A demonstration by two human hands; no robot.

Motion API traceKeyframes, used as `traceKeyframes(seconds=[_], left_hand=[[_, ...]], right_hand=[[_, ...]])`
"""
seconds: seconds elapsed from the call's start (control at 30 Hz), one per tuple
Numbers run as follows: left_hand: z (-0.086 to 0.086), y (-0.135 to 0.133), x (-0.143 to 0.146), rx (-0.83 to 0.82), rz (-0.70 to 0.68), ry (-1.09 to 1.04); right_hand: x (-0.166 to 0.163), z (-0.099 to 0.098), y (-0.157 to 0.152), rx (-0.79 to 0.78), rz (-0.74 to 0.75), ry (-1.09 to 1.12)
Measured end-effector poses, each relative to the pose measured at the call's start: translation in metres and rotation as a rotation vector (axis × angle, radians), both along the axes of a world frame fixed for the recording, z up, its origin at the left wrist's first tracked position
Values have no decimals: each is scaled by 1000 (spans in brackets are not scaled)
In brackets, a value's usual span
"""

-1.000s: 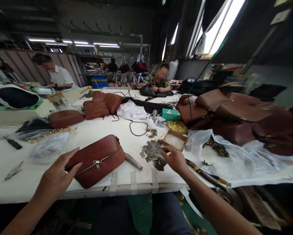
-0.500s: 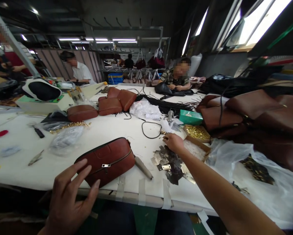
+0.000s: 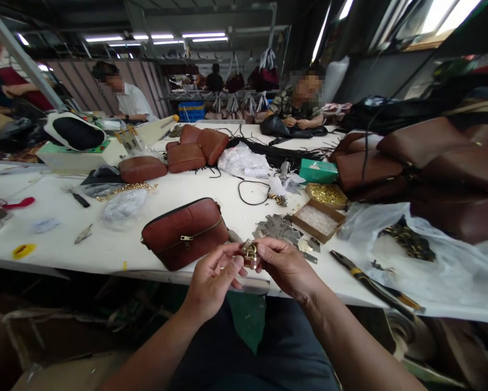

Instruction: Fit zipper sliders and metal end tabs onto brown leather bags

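Between my two hands, just over the table's front edge, is a small gold-coloured metal clasp (image 3: 250, 254) shaped a bit like a padlock. My left hand (image 3: 214, 278) pinches it from the left with thumb and fingers. From the other side my right hand (image 3: 288, 265) grips it, fingertips closed. Some of the clasp is hidden by the fingers. A reddish-brown leather bag (image 3: 185, 233) with a zip and silvery puller lies close beyond my left hand. Thin metal plates (image 3: 279, 227) are heaped behind my right hand.
A box of clear small pieces (image 3: 318, 220) and a box of gold parts (image 3: 327, 195) stand right of the plates. Pliers (image 3: 364, 279) lie near the front edge. Brown bags (image 3: 431, 157) pile up at right. A person (image 3: 299, 103) works across the table (image 3: 117, 250).
My right hand has come back from the small parts toward me, and my left hand has moved right to meet it. Both now hold a gold clasp. The view has tilted down.
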State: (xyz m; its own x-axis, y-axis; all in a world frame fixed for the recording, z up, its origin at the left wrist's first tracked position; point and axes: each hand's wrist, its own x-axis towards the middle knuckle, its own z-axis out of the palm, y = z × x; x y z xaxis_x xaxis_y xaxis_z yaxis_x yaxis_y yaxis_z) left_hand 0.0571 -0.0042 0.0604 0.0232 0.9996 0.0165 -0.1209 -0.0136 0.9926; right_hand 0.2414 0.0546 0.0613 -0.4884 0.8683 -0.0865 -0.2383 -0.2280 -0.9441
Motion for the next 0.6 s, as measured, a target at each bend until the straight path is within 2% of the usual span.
traceKeyframes(seconds=[0.1,0.23,0.4,0.47,0.6], left_hand=[[4,-6,-2,-28,68,14],[5,-9,-6,-49,88,53],[1,-9,-9,-47,162,146],[-1,-9,-9,-65,184,161],[-3,-6,-9,-92,210,121]], right_hand=[[-1,2,-9,-41,45,34],[-4,-1,-14,-62,89,80],[-12,-7,-27,23,19,39],[-14,-10,-35,186,-85,-61],[-17,-23,-49,773,-256,-344]])
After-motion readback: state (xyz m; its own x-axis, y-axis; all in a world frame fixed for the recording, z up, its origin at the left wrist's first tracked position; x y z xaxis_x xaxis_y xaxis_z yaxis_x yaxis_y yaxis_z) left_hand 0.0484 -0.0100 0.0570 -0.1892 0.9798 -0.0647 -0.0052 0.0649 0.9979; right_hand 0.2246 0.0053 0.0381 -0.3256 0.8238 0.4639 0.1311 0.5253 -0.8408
